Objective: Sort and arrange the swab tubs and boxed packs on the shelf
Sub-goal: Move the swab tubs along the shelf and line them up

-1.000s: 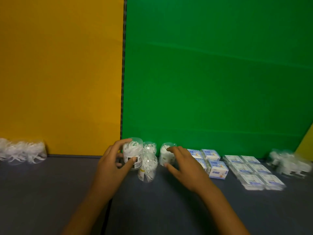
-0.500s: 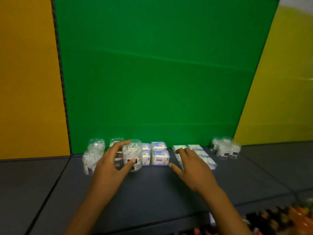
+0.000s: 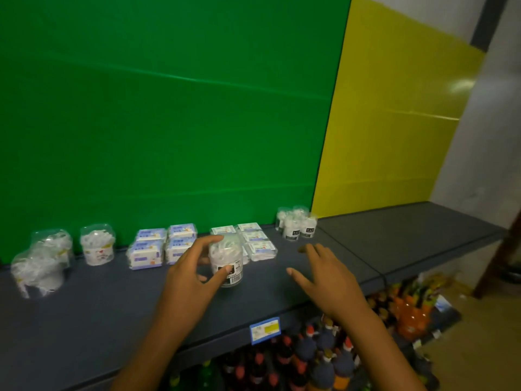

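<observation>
Green backing panel rises behind the grey shelf. Left hand grasps a clear swab tub standing upright near the shelf's front, just before the white boxed packs. Right hand hovers beside that tub, fingers spread, grasping nothing. Blue boxed packs sit left of the tub, more tubs beyond them.

Single head-worn wide-angle view, looking forward and down from close above the dark shelf, facing the green back panel; both forearms entering from the bottom edge, lower shelf of bottles glimpsed, apparently motion-blurred.
</observation>
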